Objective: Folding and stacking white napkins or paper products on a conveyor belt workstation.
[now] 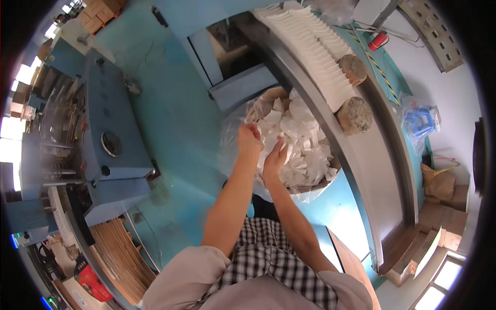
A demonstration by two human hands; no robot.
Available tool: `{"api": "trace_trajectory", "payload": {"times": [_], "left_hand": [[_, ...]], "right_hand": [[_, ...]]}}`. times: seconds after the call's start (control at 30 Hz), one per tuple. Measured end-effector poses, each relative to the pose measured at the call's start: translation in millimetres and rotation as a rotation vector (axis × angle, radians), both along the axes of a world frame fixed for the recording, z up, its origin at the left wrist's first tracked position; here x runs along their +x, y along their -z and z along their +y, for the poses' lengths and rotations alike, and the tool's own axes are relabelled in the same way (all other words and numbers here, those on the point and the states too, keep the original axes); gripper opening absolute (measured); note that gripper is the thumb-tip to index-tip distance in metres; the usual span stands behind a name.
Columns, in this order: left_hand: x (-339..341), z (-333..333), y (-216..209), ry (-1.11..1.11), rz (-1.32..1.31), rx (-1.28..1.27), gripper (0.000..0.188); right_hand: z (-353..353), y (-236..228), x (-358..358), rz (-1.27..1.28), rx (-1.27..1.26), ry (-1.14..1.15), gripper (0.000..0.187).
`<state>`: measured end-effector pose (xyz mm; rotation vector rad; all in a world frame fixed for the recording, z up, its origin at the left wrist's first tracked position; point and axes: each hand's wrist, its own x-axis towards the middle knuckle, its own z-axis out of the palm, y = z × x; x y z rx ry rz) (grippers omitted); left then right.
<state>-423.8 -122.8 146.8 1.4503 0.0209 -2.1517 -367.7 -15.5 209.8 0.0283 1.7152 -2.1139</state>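
Both my hands are over a wide round bin lined with clear plastic [231, 138], heaped with torn white scraps [305, 150]. My left hand [249, 136] is at the bin's left side, its fingers curled closed; whatever they grip is hidden. Close by on the right, my right hand [274, 160] has its fingers stretched out over the scraps. Pale pieces lie between the two hands, and I cannot tell whether either touches them. The bin stands beside a long curved metal trough [380, 178].
Along the trough runs a row of white folded sheets [310, 46], ended by two rough brown blocks [354, 115]. A blue machine [116, 119] stands to the left. Stacked flat cardboard [121, 258] is at lower left. Cardboard boxes [442, 222] sit at right, and a red extinguisher [378, 41] farther off.
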Motion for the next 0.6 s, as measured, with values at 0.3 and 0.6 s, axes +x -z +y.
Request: {"api": "trace_trajectory", "payload": {"times": [0.3,0.6], "left_hand": [[-5,-20,-35,0.291,0.072,-0.123,0.051],[-13,-90,3,1.28,-1.031,-1.183,0.03]], "right_hand": [[25,-82,78,-0.539,-0.32,-0.391,0.032],[59,-161,116,-1.187,-0.342,-0.544,0.036]]}}
